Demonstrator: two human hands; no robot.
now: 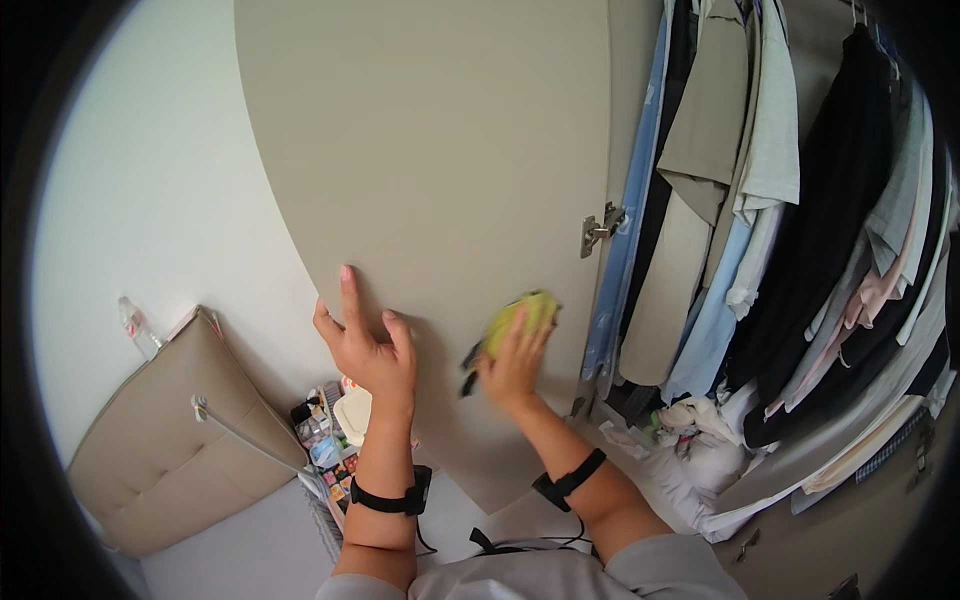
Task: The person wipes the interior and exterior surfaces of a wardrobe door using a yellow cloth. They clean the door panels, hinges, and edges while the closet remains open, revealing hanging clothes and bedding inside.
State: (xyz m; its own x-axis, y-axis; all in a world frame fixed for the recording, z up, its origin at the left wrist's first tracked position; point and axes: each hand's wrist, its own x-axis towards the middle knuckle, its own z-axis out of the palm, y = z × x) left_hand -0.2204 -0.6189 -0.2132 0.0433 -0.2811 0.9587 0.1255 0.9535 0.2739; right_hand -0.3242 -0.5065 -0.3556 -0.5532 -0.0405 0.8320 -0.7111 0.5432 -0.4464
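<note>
A beige wardrobe door (427, 150) stands swung out before me, its cabinet hinge (598, 231) on the right. My left hand (373, 356) is at the door's left edge. Its index finger and thumb lie spread against the face, while another finger bends at the edge; the remaining fingers are hidden. With my right hand (517, 367) I press a yellow-green cloth (536, 304) flat to the lower part of the door. A dark piece hangs from the cloth's lower left. Both cloth and right hand look slightly blurred.
Clothes (697, 150) hang in the wardrobe at right, with crumpled fabric (705, 442) beneath. At left are a padded headboard (187, 435), a plastic bottle (139, 326) and a bed (240, 540). Small items crowd a storage unit (330, 442) behind my left forearm.
</note>
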